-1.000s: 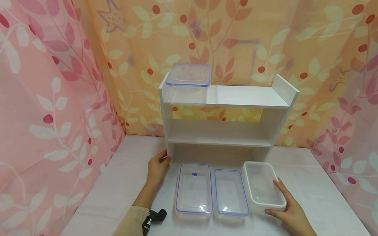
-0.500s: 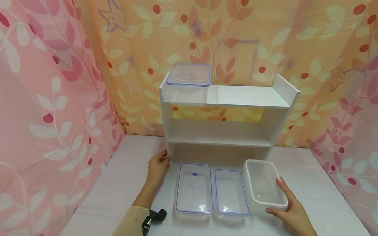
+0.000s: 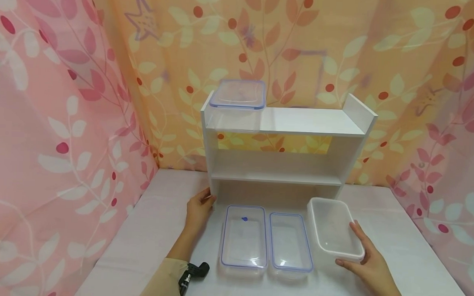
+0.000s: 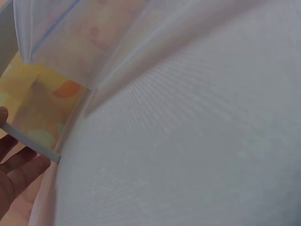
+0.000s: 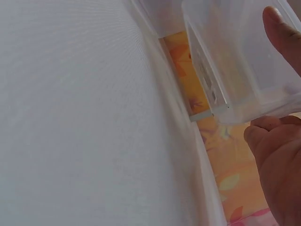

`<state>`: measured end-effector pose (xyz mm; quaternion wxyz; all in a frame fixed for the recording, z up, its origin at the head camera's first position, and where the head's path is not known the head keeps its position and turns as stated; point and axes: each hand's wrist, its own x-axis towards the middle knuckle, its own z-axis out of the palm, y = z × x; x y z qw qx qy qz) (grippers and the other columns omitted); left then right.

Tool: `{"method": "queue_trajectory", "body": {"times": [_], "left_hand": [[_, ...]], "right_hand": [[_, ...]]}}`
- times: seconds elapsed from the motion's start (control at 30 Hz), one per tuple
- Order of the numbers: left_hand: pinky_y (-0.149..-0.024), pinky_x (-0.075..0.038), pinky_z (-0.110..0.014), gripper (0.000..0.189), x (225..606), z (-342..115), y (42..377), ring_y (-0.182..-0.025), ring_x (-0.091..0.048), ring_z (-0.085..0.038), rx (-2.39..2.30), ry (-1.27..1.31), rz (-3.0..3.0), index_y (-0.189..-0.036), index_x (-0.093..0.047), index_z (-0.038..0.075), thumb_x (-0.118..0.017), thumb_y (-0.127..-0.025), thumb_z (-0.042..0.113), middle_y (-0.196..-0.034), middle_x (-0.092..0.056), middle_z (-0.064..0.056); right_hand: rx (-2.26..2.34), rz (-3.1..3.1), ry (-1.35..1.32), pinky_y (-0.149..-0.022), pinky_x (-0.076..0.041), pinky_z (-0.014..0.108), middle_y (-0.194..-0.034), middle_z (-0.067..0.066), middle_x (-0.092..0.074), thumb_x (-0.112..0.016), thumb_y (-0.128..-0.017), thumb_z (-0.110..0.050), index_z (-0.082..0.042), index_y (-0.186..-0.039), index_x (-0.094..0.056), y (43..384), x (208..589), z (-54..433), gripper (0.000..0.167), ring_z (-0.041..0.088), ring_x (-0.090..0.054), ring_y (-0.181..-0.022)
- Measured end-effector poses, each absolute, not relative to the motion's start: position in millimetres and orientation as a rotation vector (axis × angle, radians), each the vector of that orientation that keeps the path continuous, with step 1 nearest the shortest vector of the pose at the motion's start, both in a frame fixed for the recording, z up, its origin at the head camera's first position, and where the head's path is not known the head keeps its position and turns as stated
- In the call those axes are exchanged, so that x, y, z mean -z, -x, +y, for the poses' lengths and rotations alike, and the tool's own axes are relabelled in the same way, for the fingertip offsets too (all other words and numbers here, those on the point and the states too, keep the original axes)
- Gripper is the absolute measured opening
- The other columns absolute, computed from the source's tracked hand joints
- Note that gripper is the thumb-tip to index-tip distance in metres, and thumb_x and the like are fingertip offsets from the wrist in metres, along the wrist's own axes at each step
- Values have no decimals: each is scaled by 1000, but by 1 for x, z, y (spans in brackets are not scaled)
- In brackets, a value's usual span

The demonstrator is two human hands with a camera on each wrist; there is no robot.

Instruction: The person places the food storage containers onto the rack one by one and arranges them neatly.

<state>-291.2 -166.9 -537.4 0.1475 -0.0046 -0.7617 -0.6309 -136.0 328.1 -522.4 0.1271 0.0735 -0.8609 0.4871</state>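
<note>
My left hand [image 3: 198,210] grips the lower front edge of the left side panel of a white shelf unit [image 3: 277,167]. In the left wrist view, the thumb and fingers [image 4: 29,170] pinch the thin panel [image 4: 32,142] from both sides. At the right, my right hand [image 3: 370,259] holds a clear plastic food container [image 3: 334,227] with a whitish rim, its thumb on the near end and its fingers along the right side. The right wrist view shows this container [image 5: 230,56] just over the tablecloth, in front of the shelf's right side.
Two food containers with blue-rimmed lids, a larger one [image 3: 244,239] and a narrower one [image 3: 291,243], stand side by side before the shelf. Another blue-rimmed container [image 3: 237,95] sits at the left of the top shelf. Floral curtains [image 3: 287,45] enclose the white-covered table [image 3: 156,219].
My right hand has shifted the whitish-rimmed food container slightly away from me and to the right. My left hand stays at the shelf panel.
</note>
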Motion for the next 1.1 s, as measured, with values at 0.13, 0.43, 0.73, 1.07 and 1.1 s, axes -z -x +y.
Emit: {"method": "queue_trajectory", "body": {"times": [0.13,0.43,0.73,1.07,1.1], "left_hand": [[-81,-62,-38,41,537,-168,291,-110,-72,-26,1810,15,-2190,-136,-67,9,-73,-97,20,-129,-71,-10],[-82,-62,-42,41,538,-168,292,-111,-71,-27,1844,11,-2174,-136,-66,8,-72,-97,18,-130,-71,-11],[-76,-61,-32,41,537,-168,292,-107,-72,-26,1825,-14,-2177,-135,-68,8,-73,-96,21,-127,-72,-10],[-81,-61,-31,43,538,-168,292,-111,-71,-26,1841,14,-2172,-137,-66,8,-73,-97,22,-130,-70,-10],[-81,-61,-32,44,538,-167,292,-111,-71,-26,1842,18,-2172,-138,-65,8,-73,-97,22,-131,-70,-10]], "right_hand": [[-1465,-2505,-169,-93,-32,-3,-171,-15,-12,-89,-77,-4,-27,-165,-23,135,514,326,112,-24,-23,-132],[-1511,-2480,-177,-93,-36,-2,-171,-15,-12,-87,-78,0,-27,-165,-23,134,499,324,111,-21,-26,-132],[-1551,-2447,-199,-92,-39,0,-171,-14,-11,-85,-79,4,-26,-165,-22,134,481,318,111,-17,-28,-134],[-1486,-2465,-223,-89,-44,3,-171,-11,-16,-86,-78,4,-27,-165,-23,133,454,314,111,-15,-35,-127],[-1473,-2471,-212,-88,-44,3,-170,-11,-18,-86,-77,3,-27,-164,-23,132,452,314,111,-14,-37,-125]]}}
